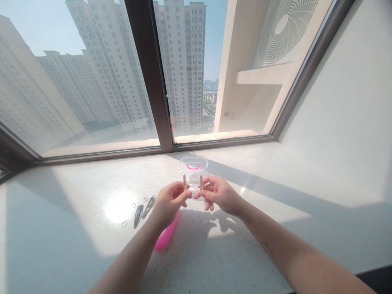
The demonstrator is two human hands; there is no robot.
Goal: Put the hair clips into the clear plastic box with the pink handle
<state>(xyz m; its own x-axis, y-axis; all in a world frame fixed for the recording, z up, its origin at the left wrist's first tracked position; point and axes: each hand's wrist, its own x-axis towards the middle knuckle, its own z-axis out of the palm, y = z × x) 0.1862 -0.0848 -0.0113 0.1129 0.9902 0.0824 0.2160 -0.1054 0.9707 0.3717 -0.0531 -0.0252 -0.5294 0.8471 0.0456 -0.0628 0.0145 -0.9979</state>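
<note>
My left hand [173, 200] pinches a slim gold hair clip [185, 182] upright between thumb and fingers. A matching gold hair clip [201, 182] stands in the pinch of my right hand [217, 192], a short gap away from the first. Just behind both hands lies a clear plastic case [183, 162] with its lid open and a pink handle [193, 166]; my fingers cover part of it. Under my left wrist a smooth pink object [166, 237] shows only in part, so its kind is hidden. Two dark snap hair clips [139, 215] rest left of my left hand.
Several small rings [124, 224] lie around the dark clips on the pale speckled sill [232, 257]. A brown-framed window [165, 122] rises behind, and a white wall [343, 122] stands at the right. Bright glare covers the left of the sill.
</note>
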